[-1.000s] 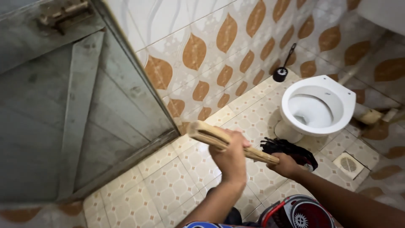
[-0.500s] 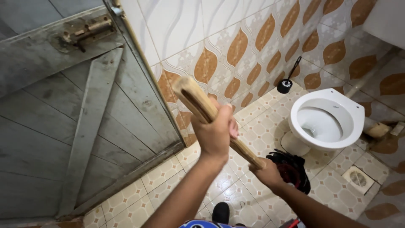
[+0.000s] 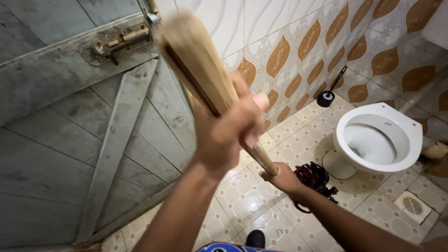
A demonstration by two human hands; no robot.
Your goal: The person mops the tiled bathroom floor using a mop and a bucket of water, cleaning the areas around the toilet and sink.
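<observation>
Small tiled toilet room, seen from above. The floor [image 3: 242, 196] is laid with glossy cream tiles bearing a pale octagon pattern; the wall [image 3: 298, 42] carries white tiles with brown leaf shapes.

Central object: a long wooden mop handle [image 3: 205, 79], pale and grooved along its length, held steeply slanted with its upper end close to the camera and its lower end running down toward the floor at centre right. The left hand [image 3: 228, 130] is wrapped fully around the upper shaft, fingers closed on the wood. The right hand [image 3: 282, 179] is closed around the shaft lower down, just above the dark mop head [image 3: 315, 179], whose black and reddish strands rest on the floor tiles. Two spaced holds on one shaft would give leverage over the head, with the upper hand steering and the lower one bearing down.

Just right of the mop head stands a white toilet bowl [image 3: 380, 137], without a seat, its foot on the tiles. Beyond it, against the far wall, a black toilet brush [image 3: 329, 95] sits in its holder. A square floor drain [image 3: 413, 205] lies at the near right. The left side is filled by a weathered grey plank door [image 3: 70, 140] with a diagonal brace and a rusted sliding bolt [image 3: 119, 42] near its upper edge.
</observation>
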